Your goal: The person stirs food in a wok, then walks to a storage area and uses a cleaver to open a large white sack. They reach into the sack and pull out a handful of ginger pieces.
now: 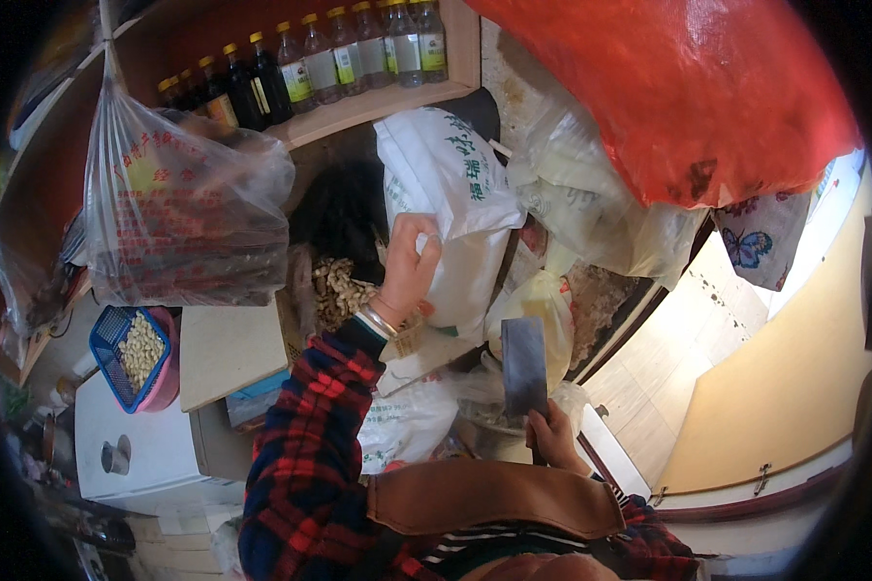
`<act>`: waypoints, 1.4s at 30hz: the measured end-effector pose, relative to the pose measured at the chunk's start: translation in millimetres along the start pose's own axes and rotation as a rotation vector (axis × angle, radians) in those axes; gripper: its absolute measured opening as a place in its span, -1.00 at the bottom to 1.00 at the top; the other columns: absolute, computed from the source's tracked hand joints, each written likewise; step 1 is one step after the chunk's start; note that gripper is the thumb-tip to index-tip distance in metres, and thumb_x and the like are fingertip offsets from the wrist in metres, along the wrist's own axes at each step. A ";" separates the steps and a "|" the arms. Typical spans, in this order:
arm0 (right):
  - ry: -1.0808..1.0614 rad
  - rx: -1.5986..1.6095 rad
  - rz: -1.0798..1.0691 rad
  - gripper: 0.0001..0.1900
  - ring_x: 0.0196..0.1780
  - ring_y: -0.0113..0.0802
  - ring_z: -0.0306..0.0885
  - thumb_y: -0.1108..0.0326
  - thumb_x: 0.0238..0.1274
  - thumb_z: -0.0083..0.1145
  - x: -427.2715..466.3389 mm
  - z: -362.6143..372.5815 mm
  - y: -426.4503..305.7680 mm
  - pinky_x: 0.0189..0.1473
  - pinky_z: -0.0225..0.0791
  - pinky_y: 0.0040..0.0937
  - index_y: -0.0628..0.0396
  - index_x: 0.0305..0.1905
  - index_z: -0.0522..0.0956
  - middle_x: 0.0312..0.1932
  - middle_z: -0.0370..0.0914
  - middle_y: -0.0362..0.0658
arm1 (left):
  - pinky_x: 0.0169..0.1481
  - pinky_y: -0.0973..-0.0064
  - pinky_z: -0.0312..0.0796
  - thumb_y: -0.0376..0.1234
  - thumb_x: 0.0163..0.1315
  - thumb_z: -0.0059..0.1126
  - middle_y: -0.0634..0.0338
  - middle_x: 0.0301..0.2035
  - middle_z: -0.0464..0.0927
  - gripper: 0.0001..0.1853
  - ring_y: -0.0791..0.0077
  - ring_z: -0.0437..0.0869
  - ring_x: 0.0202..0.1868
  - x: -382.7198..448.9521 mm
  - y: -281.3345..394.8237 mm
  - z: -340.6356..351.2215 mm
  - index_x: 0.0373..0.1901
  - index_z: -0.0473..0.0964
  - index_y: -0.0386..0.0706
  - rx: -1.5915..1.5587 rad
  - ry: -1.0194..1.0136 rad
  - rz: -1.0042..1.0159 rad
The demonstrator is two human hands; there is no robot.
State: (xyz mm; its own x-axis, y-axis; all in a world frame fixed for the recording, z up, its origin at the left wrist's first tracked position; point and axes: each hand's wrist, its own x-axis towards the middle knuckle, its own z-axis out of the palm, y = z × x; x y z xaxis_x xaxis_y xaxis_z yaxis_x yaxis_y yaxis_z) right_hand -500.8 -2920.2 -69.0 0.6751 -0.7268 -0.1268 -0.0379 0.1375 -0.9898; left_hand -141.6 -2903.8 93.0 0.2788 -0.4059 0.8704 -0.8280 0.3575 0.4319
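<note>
My left hand [409, 265], with a bangle at its wrist, pinches the left edge of a white printed plastic bag [469, 196]. Just below and left of that hand, knobbly pieces that look like ginger [334, 287] lie in a dark space; its depth is hard to make out. In my right hand [552, 436] is a cleaver [523, 367], gripped by the handle, its broad blade pointing up and away from me. Behind the blade sits a tied yellowish plastic bag [545, 305]. The cleaver touches nothing that I can make out.
Sauce bottles [341, 54] line a wooden shelf [378, 102]. A clear bag [189, 210] hangs at left; a large red bag [697, 94] overhangs the right. A blue basket [102, 348] of pale nuts or cloves stands beside a board [232, 348]. A yellow door panel [777, 363] is at right.
</note>
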 end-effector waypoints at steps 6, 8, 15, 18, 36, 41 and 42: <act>0.054 -0.077 0.024 -0.94 -0.64 -0.50 0.39 0.41 0.49 0.00 1.8 -5.4 7.3 -0.61 0.32 -0.48 0.16 -0.12 0.41 -0.60 0.42 -0.24 | -0.07 0.63 0.35 -0.51 0.36 0.02 0.27 -0.32 0.43 -0.97 0.60 0.43 -0.25 -10.6 -27.2 2.1 -0.22 0.40 -0.26 -0.199 0.112 -0.412; 0.033 -0.038 -0.019 -0.94 -0.64 -0.49 0.39 0.41 0.49 0.01 2.2 -7.1 9.4 -0.61 0.32 -0.48 0.16 -0.11 0.41 -0.59 0.43 -0.24 | -0.12 0.61 0.36 -0.50 0.36 0.00 0.26 -0.34 0.44 -0.96 0.59 0.42 -0.29 -10.2 -25.8 1.2 -0.20 0.40 -0.28 -0.054 0.136 -0.416; 0.039 -0.149 -0.027 -0.93 -0.64 -0.49 0.40 0.42 0.49 0.01 -0.6 -12.7 9.6 -0.61 0.32 -0.49 0.16 -0.08 0.42 -0.58 0.44 -0.23 | 0.07 0.36 0.41 -0.59 0.19 0.01 0.00 -0.21 0.41 -0.88 0.21 0.50 -0.13 -20.2 25.5 -8.3 -0.29 0.35 -0.25 0.018 -0.182 0.207; 0.022 -0.059 -0.034 -0.93 -0.63 -0.49 0.40 0.41 0.50 0.00 -0.4 -11.4 9.5 -0.60 0.33 -0.49 0.16 -0.08 0.42 -0.58 0.43 -0.23 | 0.02 0.47 0.42 -0.52 0.35 0.02 0.15 -0.22 0.47 -0.96 0.44 0.51 -0.17 -7.6 15.6 -13.6 -0.23 0.37 -0.25 -0.068 -0.003 -0.219; -0.014 -0.047 -0.045 -0.81 -0.54 -0.53 0.44 0.44 0.49 0.03 8.7 7.9 0.7 -0.51 0.36 -0.50 0.15 0.10 0.45 -0.51 0.45 -0.27 | -0.35 0.64 0.29 -0.35 0.25 0.31 0.34 -0.52 0.56 -0.84 0.68 0.44 -0.50 19.2 9.6 -1.0 -0.43 0.63 -0.26 -0.492 -0.087 -0.776; 0.047 -0.281 -0.345 -0.52 -0.41 -0.43 0.48 0.53 0.42 0.04 19.3 18.6 -42.8 -0.36 0.41 -0.45 0.15 0.40 0.36 -0.32 0.51 -0.17 | -0.30 0.66 0.30 -0.38 0.31 0.23 0.35 -0.49 0.54 -0.90 0.66 0.46 -0.47 4.8 10.3 3.0 -0.33 0.63 -0.22 -0.701 -0.026 -0.844; 0.076 -0.386 -0.391 -0.47 -0.38 -0.38 0.50 0.55 0.40 0.05 27.1 21.8 -57.1 -0.32 0.43 -0.42 0.14 0.44 0.34 -0.27 0.53 -0.13 | -0.29 0.65 0.31 -0.38 0.31 0.22 0.35 -0.49 0.55 -0.89 0.65 0.46 -0.47 3.4 10.6 4.3 -0.31 0.63 -0.23 -0.713 -0.013 -0.851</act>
State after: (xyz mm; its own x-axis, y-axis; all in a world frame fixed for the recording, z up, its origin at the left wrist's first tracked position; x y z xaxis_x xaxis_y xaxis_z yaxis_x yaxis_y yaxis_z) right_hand -464.4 -2933.0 -14.5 0.6383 -0.7228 0.2650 -0.0721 -0.3988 -0.9142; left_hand -151.6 -2905.1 99.5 0.6144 -0.7565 0.2239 0.1024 0.3578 0.9281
